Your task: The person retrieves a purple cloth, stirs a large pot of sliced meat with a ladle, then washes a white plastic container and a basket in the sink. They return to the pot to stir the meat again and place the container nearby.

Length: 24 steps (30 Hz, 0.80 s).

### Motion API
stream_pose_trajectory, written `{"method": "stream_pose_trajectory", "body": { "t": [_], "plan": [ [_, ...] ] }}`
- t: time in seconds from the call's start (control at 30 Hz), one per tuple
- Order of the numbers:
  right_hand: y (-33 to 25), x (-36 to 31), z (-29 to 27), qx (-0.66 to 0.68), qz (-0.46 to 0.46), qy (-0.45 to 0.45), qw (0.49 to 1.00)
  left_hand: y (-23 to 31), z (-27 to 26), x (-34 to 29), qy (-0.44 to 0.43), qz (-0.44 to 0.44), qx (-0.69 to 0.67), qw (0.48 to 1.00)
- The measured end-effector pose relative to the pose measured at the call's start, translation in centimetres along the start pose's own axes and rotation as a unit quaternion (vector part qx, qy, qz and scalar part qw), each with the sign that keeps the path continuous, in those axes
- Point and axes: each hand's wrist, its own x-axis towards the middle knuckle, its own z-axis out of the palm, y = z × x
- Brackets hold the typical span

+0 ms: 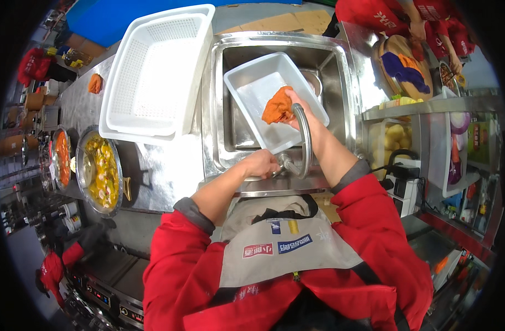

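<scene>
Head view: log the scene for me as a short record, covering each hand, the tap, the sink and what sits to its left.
Right hand: holds a crumpled orange cloth
Left hand: at the base of the tap; grip on a handle unclear
Tap: curved spout, its end beside the right hand; running water cannot be made out
Sink: metal, with a pale rectangular bin set askew in it
Left of sink: white perforated basket; beyond it, another orange cloth on the metal counter
</scene>
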Motion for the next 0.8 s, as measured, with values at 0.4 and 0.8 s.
{"method": "stream_pose_trajectory", "body": {
  "t": [0.4, 0.8],
  "plan": [
    [1.9, 1.7, 2.2, -0.186, -0.021, -0.040, 0.981, -3.2, -1.2, 1.1, 0.131, 0.082, 0.223, 0.963],
    [-0.1, -1.4, 1.9, -0.349, -0.319, 0.115, 0.874, 6.6, -7.1, 7.7, 0.084, 0.092, -0.594, 0.795]
  ]
}}
